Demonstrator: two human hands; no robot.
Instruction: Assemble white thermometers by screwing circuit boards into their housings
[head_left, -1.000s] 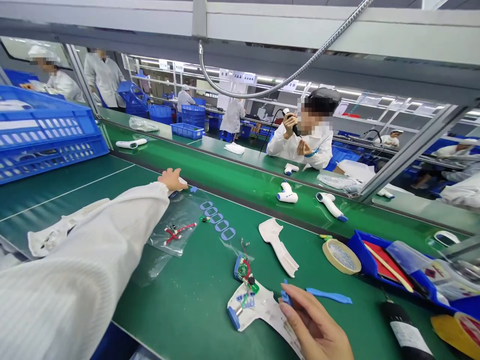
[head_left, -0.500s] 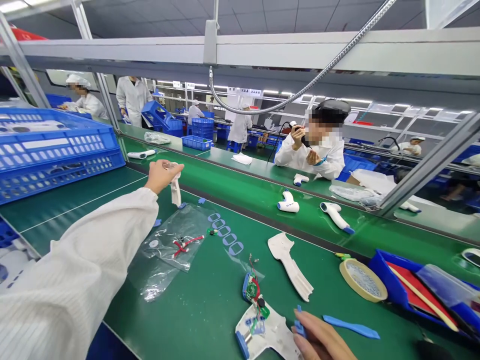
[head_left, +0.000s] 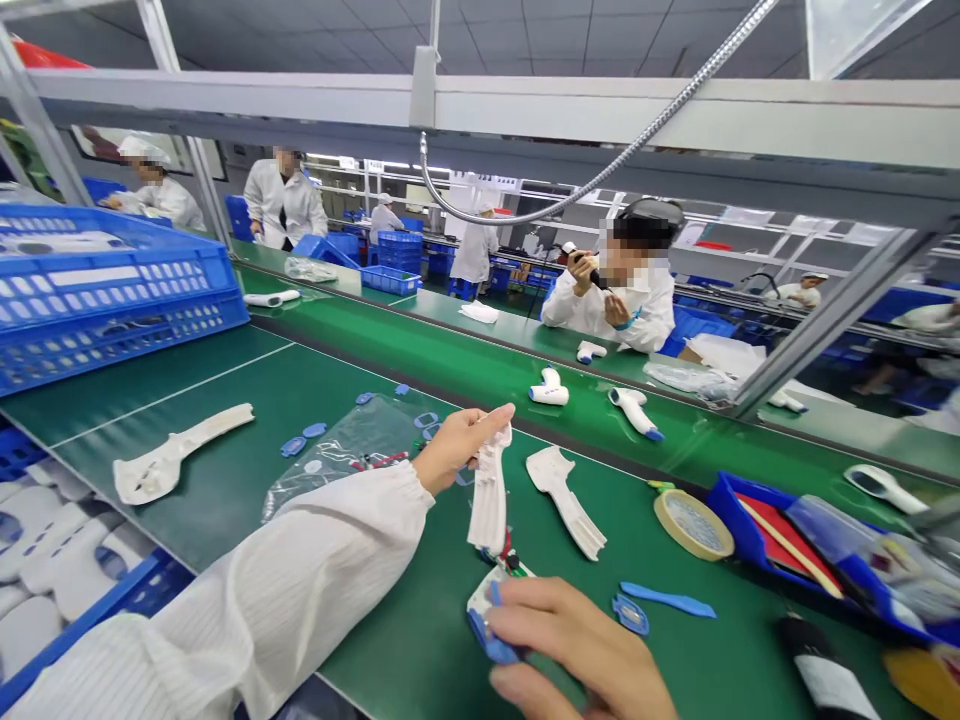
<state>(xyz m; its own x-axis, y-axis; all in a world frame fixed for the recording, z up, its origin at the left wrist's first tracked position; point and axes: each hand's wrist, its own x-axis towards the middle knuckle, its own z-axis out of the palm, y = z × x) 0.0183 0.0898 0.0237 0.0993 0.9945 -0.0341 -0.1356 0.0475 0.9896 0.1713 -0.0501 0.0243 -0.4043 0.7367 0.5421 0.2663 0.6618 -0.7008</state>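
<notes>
My left hand point(head_left: 461, 447) pinches the top of a white plastic handle shell point(head_left: 489, 495), its ribbed inside toward me. Below it, my right hand point(head_left: 581, 640) has its fingers closed round the blue end of a white thermometer housing half point(head_left: 478, 600). Red wires and part of a circuit board point(head_left: 511, 560) show behind the fingers; most of that housing is covered by the hand. To the right of my right hand lie a small blue part point(head_left: 630, 614) and a blue pry tool point(head_left: 667, 599). Another white shell point(head_left: 566, 500) rests on the bench beside the left-hand one.
A white shell point(head_left: 180, 455), blue parts point(head_left: 304, 438) and a plastic bag point(head_left: 337, 450) lie left. Beyond runs a green conveyor point(head_left: 450, 370) with thermometers point(head_left: 634, 410). Tape point(head_left: 694, 522), a blue tray point(head_left: 727, 490) and a dark bottle point(head_left: 821, 665) stand right; blue crates point(head_left: 120, 290) far left.
My left hand has come right and nearer with the shell, over the bag's right side. My right hand has let go of a small blue part and moved left onto the housing.
</notes>
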